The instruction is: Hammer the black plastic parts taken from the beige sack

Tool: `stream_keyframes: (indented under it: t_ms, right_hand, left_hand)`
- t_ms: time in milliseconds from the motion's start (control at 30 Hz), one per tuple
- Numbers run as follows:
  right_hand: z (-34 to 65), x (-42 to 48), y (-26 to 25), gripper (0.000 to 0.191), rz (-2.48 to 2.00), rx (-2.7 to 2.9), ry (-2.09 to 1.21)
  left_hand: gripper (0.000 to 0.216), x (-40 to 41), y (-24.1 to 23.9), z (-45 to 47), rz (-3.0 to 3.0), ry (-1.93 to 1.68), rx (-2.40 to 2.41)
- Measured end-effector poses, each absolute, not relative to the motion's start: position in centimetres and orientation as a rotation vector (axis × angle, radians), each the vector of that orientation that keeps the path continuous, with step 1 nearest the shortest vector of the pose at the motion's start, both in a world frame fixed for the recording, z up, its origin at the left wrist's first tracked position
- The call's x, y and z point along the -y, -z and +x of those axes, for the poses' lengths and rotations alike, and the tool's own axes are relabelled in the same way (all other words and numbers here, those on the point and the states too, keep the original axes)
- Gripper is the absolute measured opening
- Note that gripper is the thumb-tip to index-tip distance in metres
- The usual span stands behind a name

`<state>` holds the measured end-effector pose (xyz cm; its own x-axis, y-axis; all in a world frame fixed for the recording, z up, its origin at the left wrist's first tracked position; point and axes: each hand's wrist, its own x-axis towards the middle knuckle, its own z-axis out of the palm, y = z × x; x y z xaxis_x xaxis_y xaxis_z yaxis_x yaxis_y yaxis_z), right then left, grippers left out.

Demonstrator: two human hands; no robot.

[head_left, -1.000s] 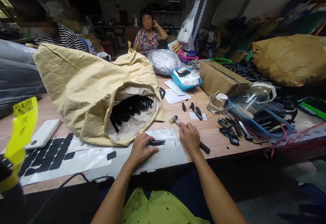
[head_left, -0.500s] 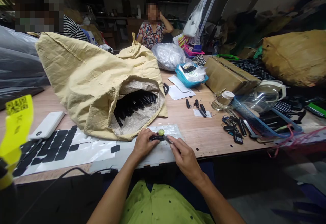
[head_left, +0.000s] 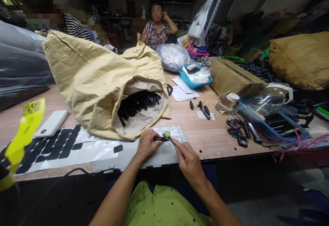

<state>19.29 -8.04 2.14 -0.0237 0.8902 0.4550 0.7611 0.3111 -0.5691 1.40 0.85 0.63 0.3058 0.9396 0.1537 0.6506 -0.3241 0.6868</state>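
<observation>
My left hand is closed on a slim black piece, pressed low over the pale board at the table's front edge. Its exact kind is hidden by my fingers. My right hand grips the dark handle of a small mallet-like tool with a round yellow-green head. That head lies against or just above the far end of the black piece; I cannot tell if they touch. Just beyond my hands, a large cream sack lies on its side, its mouth towards me, with many black pieces inside.
Black discs on a sheet and a white power bank are at left. Rightward stand a blue basket, cardboard box, glass jar, keys and blue tray. Two people sit beyond the table.
The view has shifted slightly, so everything sits a little further right. The tool's round head has moved slightly right along the black piece. Both hands keep their grips.
</observation>
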Motion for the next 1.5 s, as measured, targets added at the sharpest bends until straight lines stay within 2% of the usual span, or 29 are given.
stream_keyframes:
  t_ms: [233, 500, 667, 767, 867, 967, 1067, 1167, 1267, 1367, 1500]
  right_hand:
    - [19.9, 7.4, -1.6, 0.039, -1.519, 1.827, -0.198]
    - [24.6, 0.9, 0.1, 0.031, -1.902, 1.752, 0.274]
    - [25.5, -0.8, 2.1, 0.029, -1.96, 1.749, 0.435]
    - [25.2, -0.7, 2.2, 0.029, -1.979, 1.773, 0.457]
    - [24.8, -0.6, 2.0, 0.029, -2.001, 1.794, 0.468]
    - [24.7, -0.6, 1.9, 0.029, -2.012, 1.783, 0.484]
    - [24.6, -0.6, 1.9, 0.029, -2.005, 1.776, 0.495]
    - [24.5, -0.7, 2.1, 0.029, -1.996, 1.781, 0.494]
    - [24.5, -0.7, 2.2, 0.029, -1.991, 1.779, 0.493]
    - [24.5, -0.6, 2.3, 0.03, -1.985, 1.78, 0.485]
    - [24.6, -0.6, 2.2, 0.03, -1.985, 1.788, 0.471]
  left_hand:
    - [0.009, -0.9, -0.7, 1.3, 2.083, -0.748, -1.414]
    - [0.016, -0.6, -0.6, 1.6, 2.153, -0.725, -1.43]
    - [0.009, -1.2, -0.5, 1.3, 2.202, -0.766, -1.387]
    - [0.014, 0.7, -0.7, 1.3, 2.335, -0.956, -1.226]
    - [0.022, 4.9, 0.2, 1.7, 2.562, -1.017, -0.806]
    - [0.022, 9.0, 3.0, 1.8, 2.649, -0.601, -0.506]
    - [0.028, 10.7, 6.2, 1.4, 2.386, -0.088, -0.831]
    - [0.04, 10.3, 7.8, 1.3, 2.006, 0.186, -1.178]
    - [0.044, 9.9, 6.3, 1.9, 1.896, 0.268, -1.274]
    - [0.037, 9.6, 1.8, 2.7, 1.96, 0.326, -1.162]
    - [0.023, 6.1, -5.3, 2.1, 1.869, -0.053, -0.97]
